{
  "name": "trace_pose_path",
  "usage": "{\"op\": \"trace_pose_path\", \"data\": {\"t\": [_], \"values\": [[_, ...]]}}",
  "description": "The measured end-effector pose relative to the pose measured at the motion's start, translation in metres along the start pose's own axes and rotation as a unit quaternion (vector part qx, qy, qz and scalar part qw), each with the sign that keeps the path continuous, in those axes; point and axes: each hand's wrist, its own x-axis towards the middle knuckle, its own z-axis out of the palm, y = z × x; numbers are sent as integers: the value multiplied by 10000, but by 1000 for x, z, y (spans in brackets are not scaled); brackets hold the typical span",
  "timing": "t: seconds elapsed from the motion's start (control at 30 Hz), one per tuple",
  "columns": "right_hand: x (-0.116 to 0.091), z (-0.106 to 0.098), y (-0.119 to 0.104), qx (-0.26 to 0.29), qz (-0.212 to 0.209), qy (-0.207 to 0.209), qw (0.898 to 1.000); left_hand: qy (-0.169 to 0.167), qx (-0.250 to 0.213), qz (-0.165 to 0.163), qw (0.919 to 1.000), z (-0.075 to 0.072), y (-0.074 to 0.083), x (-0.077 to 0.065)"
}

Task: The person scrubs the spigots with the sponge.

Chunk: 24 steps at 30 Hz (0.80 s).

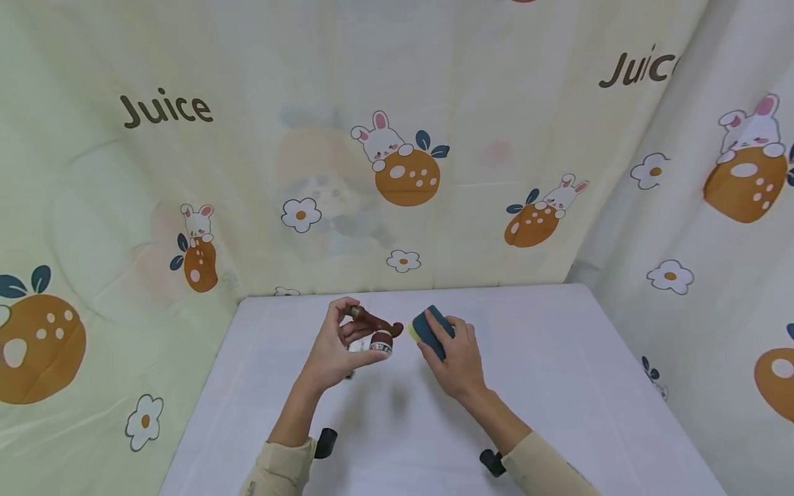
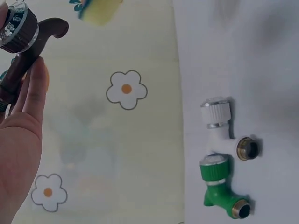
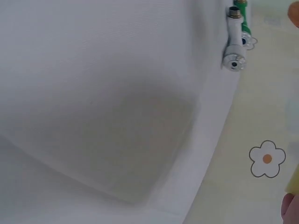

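Note:
Over the far half of the table, my left hand [image 1: 330,355] holds a dark brown water tap [image 1: 377,322] between fingers and thumb. Its curved spout points toward the right, and its round ridged knob faces the thumb. My right hand [image 1: 460,359] grips a sponge [image 1: 432,332], dark green on one side and yellow on the other, just right of the spout. A small gap shows between sponge and tap. In the left wrist view, the brown tap [image 2: 23,63] lies along the fingers. The right wrist view catches only the sponge's yellow edge [image 3: 293,183] and a fingertip.
Two more taps lie on the table near its far edge, a white one [image 2: 217,128] beside a green one [image 2: 217,186]; the left hand mostly hides them in the head view. Patterned curtains [image 1: 484,234] hang behind and beside the white table [image 1: 558,386].

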Motion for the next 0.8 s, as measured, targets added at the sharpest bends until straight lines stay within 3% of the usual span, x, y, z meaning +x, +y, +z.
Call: {"op": "trace_pose_path", "data": {"t": [0.13,0.3,0.4,0.57,0.8], "values": [[3,-6,-6,629,-168,267,9975,19,58,-192,9998,0,-1,0],[0,-11,-23,906,-1309,172,9871,-72,162,-100,9998,2,-4,0],[-2,-13,-33,1078,-1726,-27,9791,-132,89,-46,9999,4,-5,1],[-3,-13,-41,1166,-1679,-305,9784,-172,35,13,9998,7,-5,1],[3,-15,-44,1038,-1103,-695,9860,-247,256,-143,9993,10,-2,-1]]}}
